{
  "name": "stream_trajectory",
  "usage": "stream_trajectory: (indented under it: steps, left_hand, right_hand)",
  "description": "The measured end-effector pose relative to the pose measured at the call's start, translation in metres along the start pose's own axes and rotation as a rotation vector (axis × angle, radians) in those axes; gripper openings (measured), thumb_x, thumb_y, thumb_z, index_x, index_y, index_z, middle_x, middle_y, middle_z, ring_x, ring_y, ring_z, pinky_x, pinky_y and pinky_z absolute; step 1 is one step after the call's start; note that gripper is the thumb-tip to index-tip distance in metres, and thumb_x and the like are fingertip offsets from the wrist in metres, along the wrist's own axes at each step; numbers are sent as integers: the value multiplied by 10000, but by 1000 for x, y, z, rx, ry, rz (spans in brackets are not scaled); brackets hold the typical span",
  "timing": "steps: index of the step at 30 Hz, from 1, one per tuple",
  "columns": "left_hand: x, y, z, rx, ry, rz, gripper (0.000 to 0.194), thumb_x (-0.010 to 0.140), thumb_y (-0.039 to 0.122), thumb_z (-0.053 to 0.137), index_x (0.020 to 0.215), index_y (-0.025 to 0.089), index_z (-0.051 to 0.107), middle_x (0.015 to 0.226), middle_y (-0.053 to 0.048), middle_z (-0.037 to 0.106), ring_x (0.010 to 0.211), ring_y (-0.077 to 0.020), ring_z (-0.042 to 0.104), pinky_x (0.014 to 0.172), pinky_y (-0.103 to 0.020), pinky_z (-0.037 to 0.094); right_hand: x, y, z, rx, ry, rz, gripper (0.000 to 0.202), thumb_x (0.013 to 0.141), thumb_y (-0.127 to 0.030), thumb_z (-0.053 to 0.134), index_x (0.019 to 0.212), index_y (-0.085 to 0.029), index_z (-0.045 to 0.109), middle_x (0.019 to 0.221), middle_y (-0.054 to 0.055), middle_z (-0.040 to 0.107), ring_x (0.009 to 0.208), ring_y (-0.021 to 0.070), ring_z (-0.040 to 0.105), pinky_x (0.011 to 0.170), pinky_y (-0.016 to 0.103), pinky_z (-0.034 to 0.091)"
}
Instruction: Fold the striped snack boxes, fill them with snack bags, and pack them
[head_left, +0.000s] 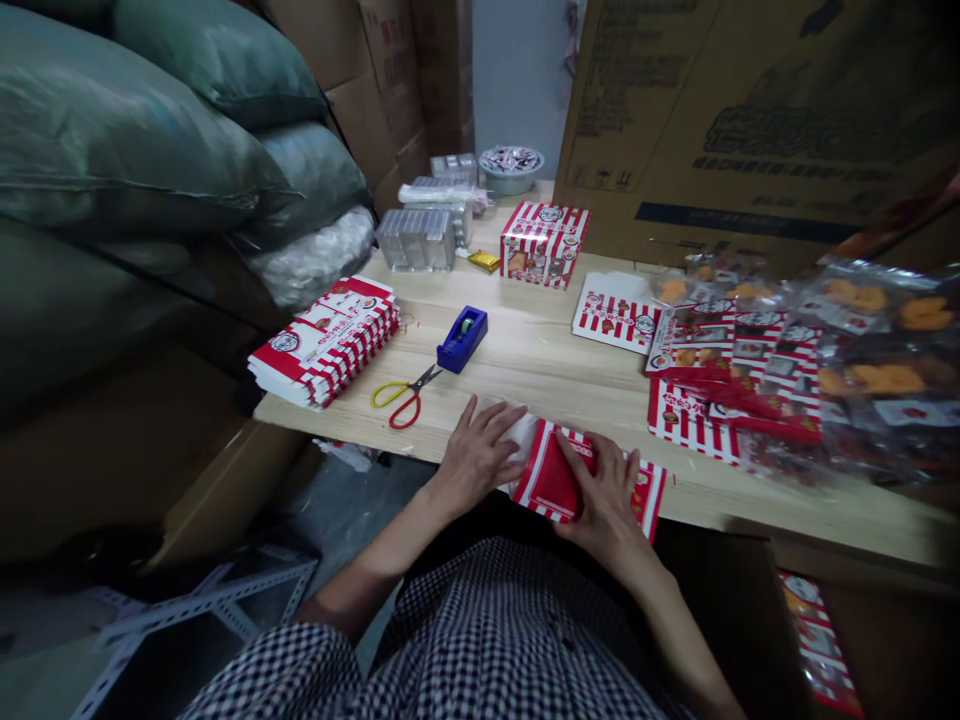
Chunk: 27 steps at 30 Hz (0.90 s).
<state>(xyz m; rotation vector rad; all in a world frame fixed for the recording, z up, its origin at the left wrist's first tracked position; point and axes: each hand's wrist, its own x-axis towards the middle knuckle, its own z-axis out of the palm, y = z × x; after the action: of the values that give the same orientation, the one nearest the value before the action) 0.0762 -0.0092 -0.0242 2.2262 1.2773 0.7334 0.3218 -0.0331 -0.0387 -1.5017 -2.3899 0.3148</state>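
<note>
A red and white striped carton (549,478) lies at the table's front edge, between my two hands. My left hand (484,452) rests on its white left end with the fingers spread. Across the red printed face and the right part of the carton lies my right hand (604,495), its thumb and fingers apart. Yellow and red handled scissors (406,395) lie open to the left of my hands. Just behind them is a blue tape dispenser (462,340).
Flat striped cartons (326,340) are stacked at the left. An assembled box (545,244), clear plastic boxes (416,238) and a bowl (511,178) stand at the back. Snack packets (877,380) cover the right side. A large cardboard box (675,130) rises behind.
</note>
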Motion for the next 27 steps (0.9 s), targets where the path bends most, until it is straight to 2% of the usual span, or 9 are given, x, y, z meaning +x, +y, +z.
stream_trajectory:
  steps: [4, 7, 10, 13, 15, 18, 21, 24, 27]
  left_hand:
    - [1, -1, 17, -175, 68, -92, 93, 900, 252, 627, 916, 201, 703, 1555, -86, 446, 1513, -295, 236, 1212, -575, 197]
    - [5, -2, 20, -266, 195, -146, 86, 909, 203, 575, 888, 184, 656, 1588, -110, 385, 1505, -275, 255, 1207, -525, 242]
    - [8, -15, 10, -370, 355, -255, 76, 913, 221, 556, 883, 182, 614, 1605, -125, 334, 1411, -276, 413, 1173, -479, 305]
    - [3, -45, -1, -644, 455, -507, 154, 875, 319, 637, 819, 184, 587, 1420, -128, 551, 1171, -244, 596, 1028, -385, 441]
    - [-3, -65, -4, -789, 469, -649, 253, 829, 407, 695, 805, 185, 576, 1123, -92, 691, 969, -202, 647, 873, -310, 491]
    - [-9, -82, 0, -862, 473, -748, 385, 814, 541, 682, 914, 179, 594, 839, -26, 682, 743, -149, 633, 699, -248, 480]
    - [-8, -80, 8, -952, 401, -777, 550, 758, 543, 750, 1125, 164, 599, 885, -37, 708, 754, -152, 663, 712, -259, 499]
    - [-2, -73, 15, -1114, 261, -738, 693, 632, 373, 891, 1213, 146, 589, 997, -78, 738, 861, -182, 702, 829, -307, 525]
    - [3, -72, 16, -1182, 389, -742, 725, 563, 272, 928, 1194, 159, 589, 997, -59, 750, 835, -169, 711, 850, -313, 533]
  right_hand:
    - [6, 1, 5, -21, 5, -21, 1091, 670, -291, 749, 1584, -339, 155, 1517, 149, 227, 1434, 433, 249, 1147, 717, 21]
    - [14, 7, 9, -23, 3, -4, 1113, 660, -320, 754, 1588, -325, 138, 1520, 159, 240, 1425, 438, 267, 1145, 716, 19]
    - [23, 21, 13, -41, -9, 33, 1113, 657, -349, 756, 1589, -309, 149, 1503, 172, 269, 1414, 440, 285, 1135, 727, 12]
    - [30, 35, 18, -57, -28, 30, 1078, 677, -339, 743, 1587, -315, 167, 1497, 167, 283, 1420, 432, 276, 1126, 735, 3]
    - [32, 42, 24, -54, -42, 19, 1082, 673, -337, 746, 1587, -324, 167, 1500, 162, 290, 1416, 434, 275, 1117, 747, 0]
    - [34, 47, 33, -43, -83, 1, 1096, 657, -320, 755, 1586, -330, 175, 1513, 158, 287, 1417, 440, 267, 1113, 751, 10]
    - [34, 47, 36, -37, -113, -9, 1071, 662, -320, 754, 1581, -314, 204, 1514, 169, 285, 1423, 439, 262, 1125, 737, 11]
    - [34, 47, 33, -32, -118, 7, 1039, 659, -342, 757, 1567, -289, 255, 1503, 185, 287, 1429, 434, 256, 1130, 729, 9]
    - [34, 49, 30, -23, -111, 35, 1032, 661, -376, 758, 1563, -283, 265, 1490, 181, 302, 1425, 420, 267, 1131, 727, 9]
